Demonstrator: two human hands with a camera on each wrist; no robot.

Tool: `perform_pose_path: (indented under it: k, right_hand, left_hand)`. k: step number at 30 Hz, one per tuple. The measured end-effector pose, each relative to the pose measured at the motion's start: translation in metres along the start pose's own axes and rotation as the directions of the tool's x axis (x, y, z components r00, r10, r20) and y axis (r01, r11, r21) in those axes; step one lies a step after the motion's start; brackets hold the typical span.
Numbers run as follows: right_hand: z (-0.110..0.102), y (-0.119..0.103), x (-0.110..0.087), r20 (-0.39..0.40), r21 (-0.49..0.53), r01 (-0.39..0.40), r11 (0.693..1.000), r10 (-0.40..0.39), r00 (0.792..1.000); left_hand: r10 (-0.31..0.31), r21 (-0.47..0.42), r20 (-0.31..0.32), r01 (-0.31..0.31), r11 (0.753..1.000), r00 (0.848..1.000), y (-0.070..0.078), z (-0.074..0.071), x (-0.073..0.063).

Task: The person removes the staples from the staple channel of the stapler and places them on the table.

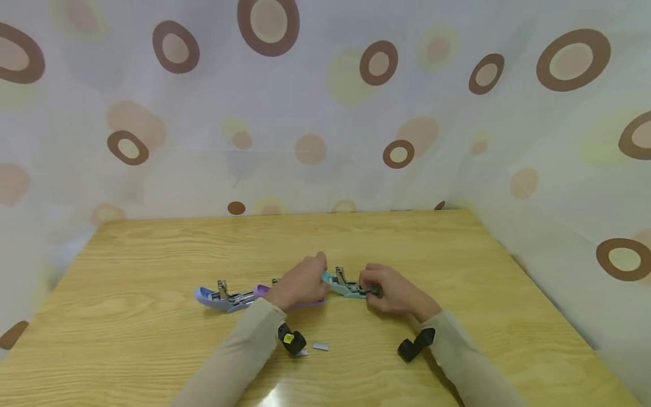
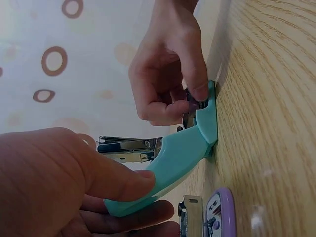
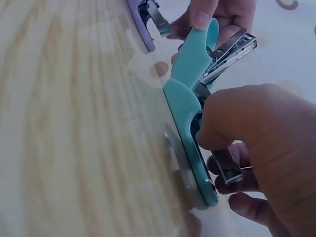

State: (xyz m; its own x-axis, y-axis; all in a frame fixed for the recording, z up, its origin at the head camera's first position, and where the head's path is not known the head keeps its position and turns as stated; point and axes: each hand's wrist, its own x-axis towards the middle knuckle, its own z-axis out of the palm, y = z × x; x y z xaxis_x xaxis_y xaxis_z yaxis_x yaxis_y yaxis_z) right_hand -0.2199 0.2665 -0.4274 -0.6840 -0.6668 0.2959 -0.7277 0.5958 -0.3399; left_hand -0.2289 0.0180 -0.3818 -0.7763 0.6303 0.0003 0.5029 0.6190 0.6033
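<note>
A teal stapler point(image 1: 351, 291) lies spread open on the table between both hands. In the left wrist view, my left hand point(image 1: 305, 280) grips its raised top cover point(image 2: 180, 153) between thumb and fingers. My right hand point(image 1: 394, 291) pinches the metal part above the teal base point(image 3: 185, 123); its fingertips partly hide that part. A metal magazine point(image 3: 229, 57) sticks up out of the cover. Beside my left hand is a purple stapler point(image 2: 228, 212), also opened and partly hidden by that hand in the head view.
Left of the purple stapler lies a periwinkle-blue stapler point(image 1: 218, 302), opened too. Small grey strips, apparently staples point(image 1: 321, 346), lie nearer the front, one partly hidden by the left wrist camera point(image 1: 292, 340). A patterned sheet point(image 1: 325, 113) rises behind the wooden table point(image 1: 152, 339).
</note>
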Motion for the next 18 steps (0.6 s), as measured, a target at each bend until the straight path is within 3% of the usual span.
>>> perform_pose_path:
  k: [9, 18]
  right_hand:
    - [0.011, 0.001, -0.002, -0.108, 0.041, 0.038, 0.998, -0.033, 0.994]
    - [0.019, 0.003, 0.0, -0.161, 0.096, 0.073, 0.993, -0.057, 0.985]
  left_hand:
    - [-0.025, 0.015, 0.002, 0.025, 1.0, 1.0, -0.002, 0.003, 0.0]
    - [-0.025, 0.033, 0.008, 0.025, 0.999, 1.0, 0.001, 0.0, -0.002]
